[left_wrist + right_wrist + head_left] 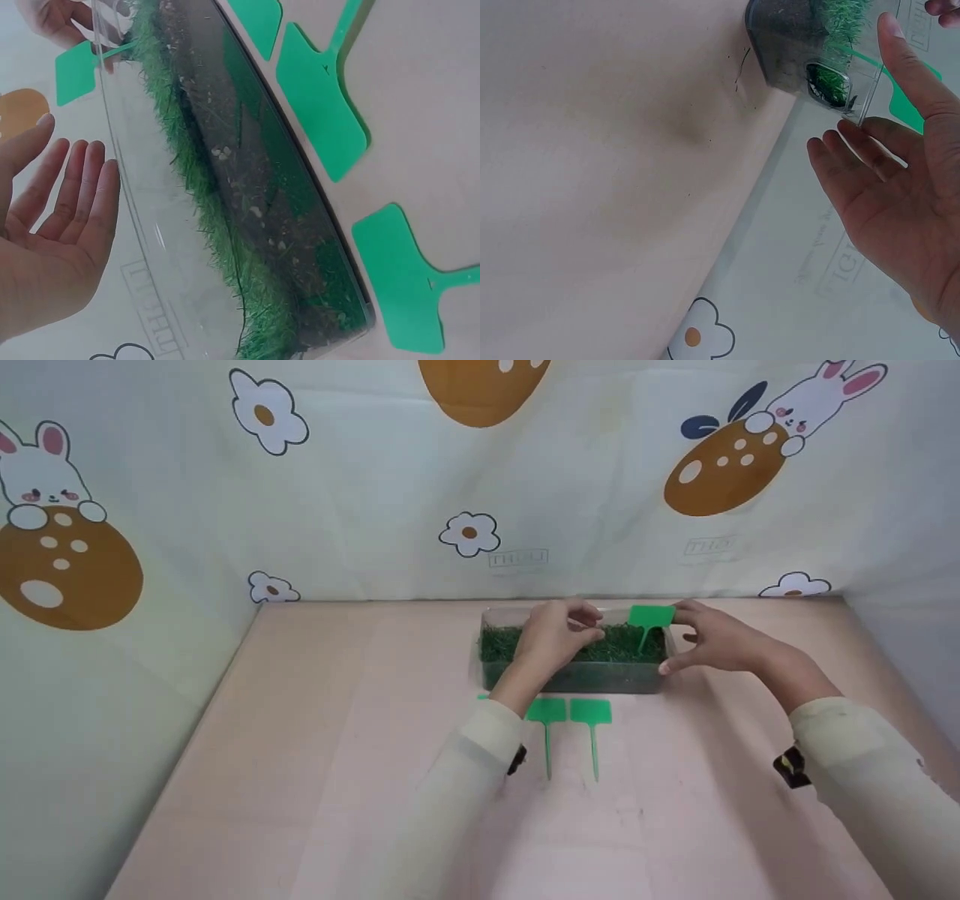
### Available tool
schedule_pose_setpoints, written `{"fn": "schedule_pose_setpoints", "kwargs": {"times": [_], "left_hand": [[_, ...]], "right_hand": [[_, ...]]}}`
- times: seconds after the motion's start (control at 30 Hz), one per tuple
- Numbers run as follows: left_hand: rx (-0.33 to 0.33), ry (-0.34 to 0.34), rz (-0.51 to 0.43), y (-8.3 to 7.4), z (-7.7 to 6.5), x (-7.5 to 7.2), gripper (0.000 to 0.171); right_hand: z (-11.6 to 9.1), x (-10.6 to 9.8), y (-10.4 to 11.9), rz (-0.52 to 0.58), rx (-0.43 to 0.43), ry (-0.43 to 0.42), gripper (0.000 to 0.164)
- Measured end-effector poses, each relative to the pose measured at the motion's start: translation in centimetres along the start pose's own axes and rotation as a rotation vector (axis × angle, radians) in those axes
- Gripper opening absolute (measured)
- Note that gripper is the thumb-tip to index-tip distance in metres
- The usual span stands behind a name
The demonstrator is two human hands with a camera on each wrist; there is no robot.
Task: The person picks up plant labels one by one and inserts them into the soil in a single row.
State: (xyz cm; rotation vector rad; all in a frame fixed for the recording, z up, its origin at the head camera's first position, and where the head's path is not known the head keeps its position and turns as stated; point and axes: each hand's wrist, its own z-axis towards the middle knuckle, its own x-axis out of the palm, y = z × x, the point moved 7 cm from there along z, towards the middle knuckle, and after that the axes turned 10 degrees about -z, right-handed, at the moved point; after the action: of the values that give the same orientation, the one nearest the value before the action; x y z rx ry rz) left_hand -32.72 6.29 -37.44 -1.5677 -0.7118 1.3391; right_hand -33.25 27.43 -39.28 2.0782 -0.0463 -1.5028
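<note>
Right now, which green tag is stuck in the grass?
The tag nearest the right hand: it stands in the planter; the other visible tags lie on the table.

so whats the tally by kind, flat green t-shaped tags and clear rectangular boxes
Flat green T-shaped tags: 4 (3 on the pale pink table, 1 in the green grass)
Clear rectangular box: 1
Total: 5
</note>
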Motion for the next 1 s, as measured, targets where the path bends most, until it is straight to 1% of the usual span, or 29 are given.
{"fn": "schedule_pose_setpoints", "kwargs": {"times": [0.27, 0.53, 0.7, 0.8, 0.93, 1.0], "left_hand": [[0.005, 0.018, -0.017, -0.4, -1.3, -0.6, 0.018], [0.050, 0.052, -0.009, -0.8, -2.3, -0.8, 0.020], [0.036, 0.062, -0.005, -0.8, -2.8, -1.3, 0.021], [0.029, 0.068, -0.019, -0.9, -3.1, -1.5, 0.020], [0.031, 0.093, -0.038, -0.9, -3.5, -1.2, 0.018], [0.028, 0.109, -0.033, -0.7, -3.8, -1.0, 0.018]], "right_hand": [[0.1, 0.1, 0.1, 0.000, 0.004, 0.012, 0.081], [0.0, 0.2, 0.1, 0.008, 0.003, 0.016, 0.079], [0.2, 0.1, 0.4, 0.004, 0.003, 0.020, 0.080], [0.2, 0.0, 0.4, 0.012, 0.006, 0.022, 0.081], [0.0, 0.0, 0.3, 0.018, 0.012, 0.026, 0.082], [-0.1, 0.0, 0.3, 0.019, 0.011, 0.026, 0.082]]}}
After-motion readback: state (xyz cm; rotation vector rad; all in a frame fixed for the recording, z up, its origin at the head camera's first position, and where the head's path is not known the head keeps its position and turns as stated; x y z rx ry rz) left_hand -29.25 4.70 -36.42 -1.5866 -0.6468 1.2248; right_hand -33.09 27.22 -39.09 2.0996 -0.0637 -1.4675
